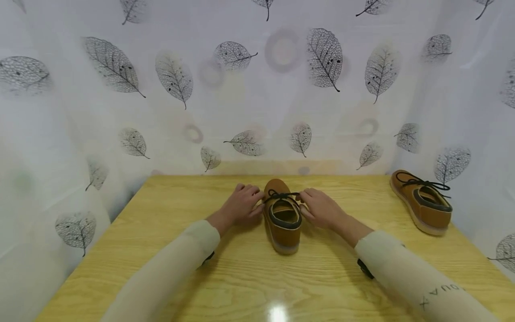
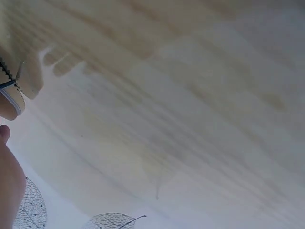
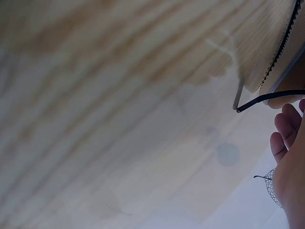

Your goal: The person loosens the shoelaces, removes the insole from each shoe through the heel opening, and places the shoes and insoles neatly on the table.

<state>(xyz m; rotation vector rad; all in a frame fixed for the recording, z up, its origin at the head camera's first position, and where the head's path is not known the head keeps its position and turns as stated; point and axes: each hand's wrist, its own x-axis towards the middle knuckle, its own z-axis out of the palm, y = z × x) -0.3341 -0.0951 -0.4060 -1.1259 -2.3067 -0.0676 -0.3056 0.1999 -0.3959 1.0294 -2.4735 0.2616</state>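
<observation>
A brown lace-up shoe [image 1: 283, 235] stands on the table with its toe pointing away and its heel toward me. Its dark shoelace [image 1: 281, 195] is looped in a bow across the front. My left hand [image 1: 242, 204] is at the shoe's left side, its fingertips pinching the lace there. On the other side, my right hand [image 1: 320, 208] pinches the lace where it runs out to the right. A lace end [image 3: 259, 99] sticks out past the right fingers in the right wrist view. The left wrist view catches only the shoe's edge [image 2: 8, 107] and part of the hand.
A second brown shoe [image 1: 426, 205], its dark laces in a bow, stands at the right edge of the wooden table [image 1: 161, 250]. Behind and along the sides hangs a pale curtain [image 1: 257, 98] printed with dark leaves.
</observation>
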